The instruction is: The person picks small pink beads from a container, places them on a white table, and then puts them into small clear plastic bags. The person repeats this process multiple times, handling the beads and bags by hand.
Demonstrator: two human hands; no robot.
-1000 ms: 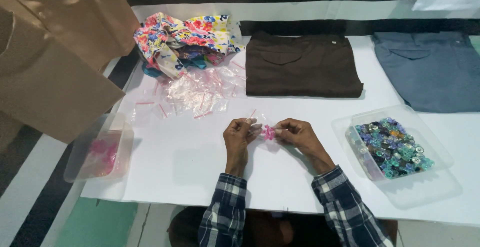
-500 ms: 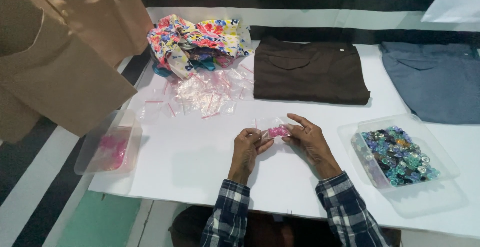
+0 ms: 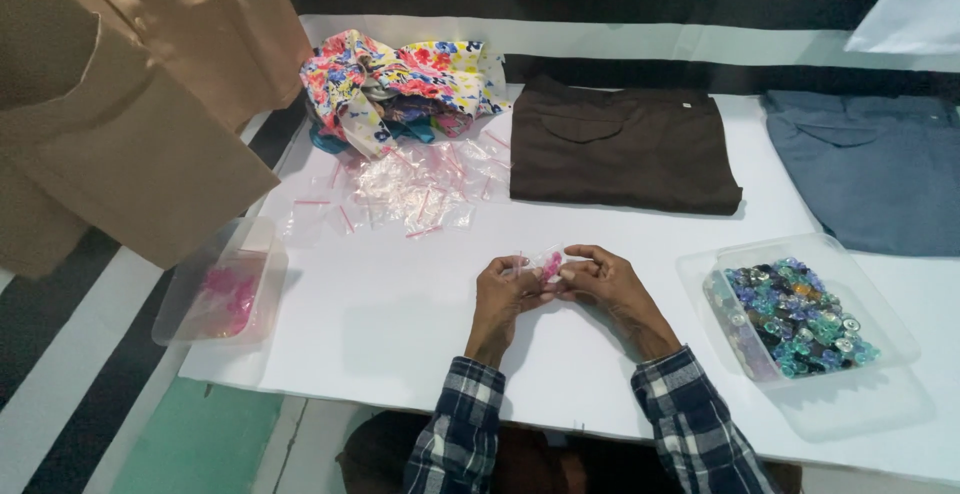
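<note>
Since half a second ago the hands have drawn closer together over the worktop, and the small pink piece now sits pinched between both sets of fingertips instead of mostly in the right. The left hand (image 3: 503,289) and the right hand (image 3: 600,279) are both closed narrow on a small clear bag with a pink piece (image 3: 548,265) inside, held just above the white worktop (image 3: 400,314) near its centre.

The bag is thin and slippery by the look of it; a loosened pinch could let the pink piece slide out and skitter across the smooth surface, perhaps off the near edge at 6 o'clock, which lies close under the wrists.

At 11 o'clock from the hands lies a loose heap of clear bags (image 3: 420,186), easily scattered by a sweeping sleeve. A clear tub of pink pieces (image 3: 222,289) overhangs the left edge at 9 o'clock and might tip if nudged. The tray of coloured glass beads (image 3: 795,316) sits at 3 o'clock, near the right forearm. Open room lies between the hands and the folded brown garment (image 3: 620,144) at 12 o'clock, and leftward toward the tub.
</note>
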